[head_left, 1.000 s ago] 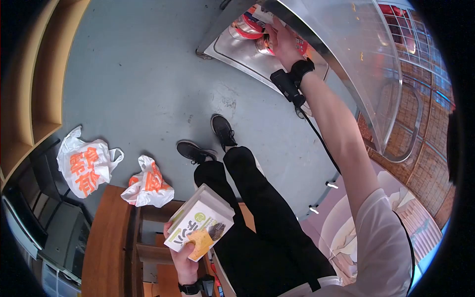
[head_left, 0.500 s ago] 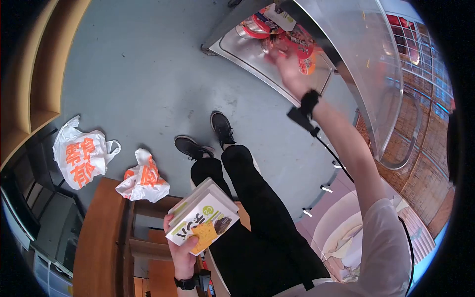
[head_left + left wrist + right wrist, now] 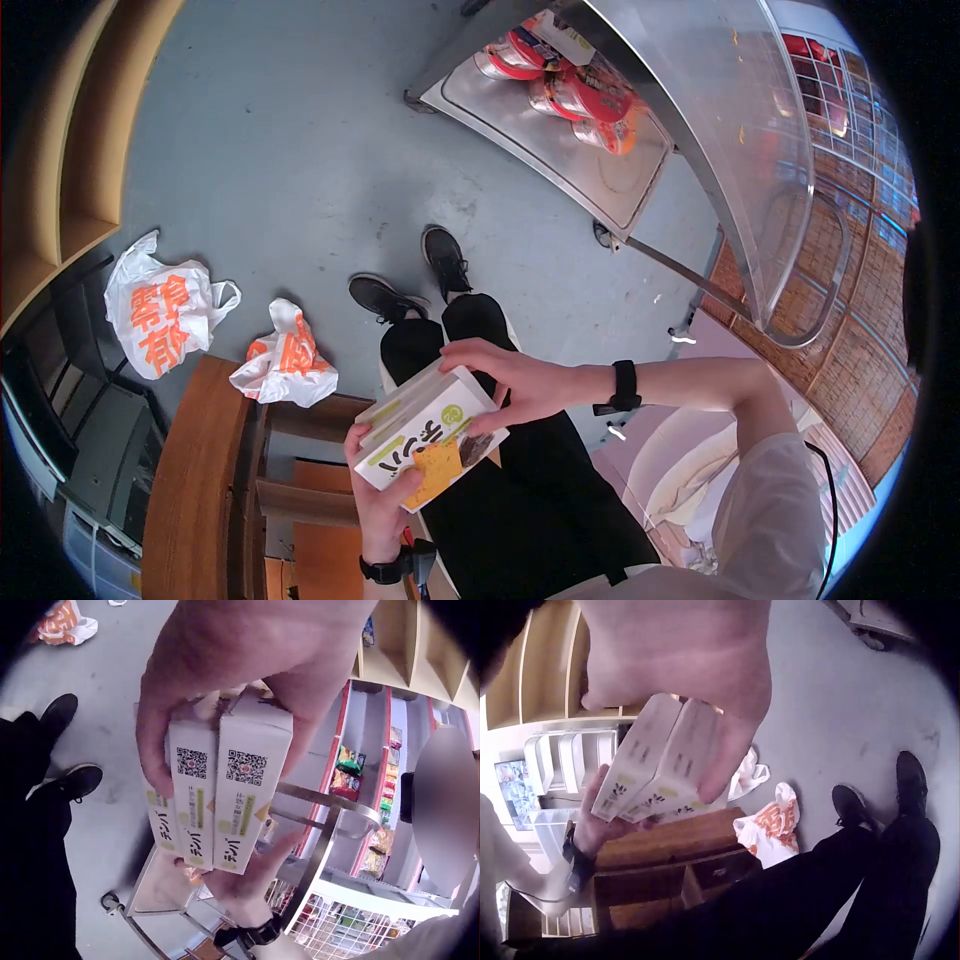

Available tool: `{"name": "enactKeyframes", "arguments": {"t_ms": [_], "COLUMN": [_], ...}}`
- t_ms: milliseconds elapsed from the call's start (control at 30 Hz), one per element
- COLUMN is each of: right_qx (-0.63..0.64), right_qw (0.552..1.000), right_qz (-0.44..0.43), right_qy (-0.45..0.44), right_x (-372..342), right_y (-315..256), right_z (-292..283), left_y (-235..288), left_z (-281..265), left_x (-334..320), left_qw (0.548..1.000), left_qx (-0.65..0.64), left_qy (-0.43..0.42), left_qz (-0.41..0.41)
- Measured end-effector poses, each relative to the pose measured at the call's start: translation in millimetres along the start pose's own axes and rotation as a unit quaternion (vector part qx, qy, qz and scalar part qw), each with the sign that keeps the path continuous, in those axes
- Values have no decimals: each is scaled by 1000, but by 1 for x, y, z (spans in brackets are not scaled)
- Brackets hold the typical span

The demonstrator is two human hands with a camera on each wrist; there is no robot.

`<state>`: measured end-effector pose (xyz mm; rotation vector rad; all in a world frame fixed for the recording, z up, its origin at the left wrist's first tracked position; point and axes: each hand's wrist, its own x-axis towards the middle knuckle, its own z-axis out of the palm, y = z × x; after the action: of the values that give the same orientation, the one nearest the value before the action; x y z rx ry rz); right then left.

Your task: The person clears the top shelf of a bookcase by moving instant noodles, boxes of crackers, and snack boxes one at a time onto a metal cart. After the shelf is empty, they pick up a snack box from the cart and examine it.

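A stack of white cracker boxes (image 3: 435,440), the front one printed with a yellow cracker, is held over the person's lap. My left hand (image 3: 380,500) grips its near left end, thumb across the front face. At the opposite end, my right hand (image 3: 515,385) holds the stack, its thumb on the front and its fingers over the far edge. In the left wrist view the narrow sides of the boxes (image 3: 251,769) show QR codes. The right wrist view shows the fingers on both sides of the boxes (image 3: 660,761).
A metal cart (image 3: 560,175) at the upper right carries several red-lidded tubs (image 3: 600,95). White plastic bags with orange print, a larger bag (image 3: 160,310) and a smaller bag (image 3: 290,360), lie left of the feet. A wooden cabinet (image 3: 195,480) and pale shelving (image 3: 85,130) stand at left.
My right hand has left the tubs on the cart, come back toward the body and taken hold of the box stack. My left hand has kept its grip, the boxes shifting slightly right.
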<state>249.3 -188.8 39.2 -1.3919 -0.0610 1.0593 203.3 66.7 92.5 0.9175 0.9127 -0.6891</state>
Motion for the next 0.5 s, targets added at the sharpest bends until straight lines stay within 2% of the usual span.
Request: {"name": "enactKeyframes", "arguments": {"t_ms": [133, 200, 233, 300, 367, 433, 500], "right_qx": [3, 56, 57, 127, 128, 130, 185], "right_qw": [998, 996, 996, 991, 991, 991, 981], "right_qz": [-57, -64, -63, 4, 1, -1, 20], "right_qy": [15, 30, 30, 36, 38, 39, 51], "right_x": [1, 0, -1, -2, -1, 0, 1], "right_y": [12, 10, 7, 1, 0, 1, 6], "right_z": [-2, -2, -1, 2, 6, 7, 8], "left_y": [-9, -10, -10, -7, -4, -6, -6], "left_z": [-5, -6, -7, -11, -17, -23, -22], "left_x": [-3, -7, -9, -11, -10, -10, -10], "left_qw": [999, 998, 998, 997, 997, 995, 993], "left_qx": [-30, 30, 30, 49, 34, 27, 55], "left_qy": [-10, 48, 48, 43, 29, 12, 34], "left_qz": [31, 35, 34, 52, 55, 92, 95]}}
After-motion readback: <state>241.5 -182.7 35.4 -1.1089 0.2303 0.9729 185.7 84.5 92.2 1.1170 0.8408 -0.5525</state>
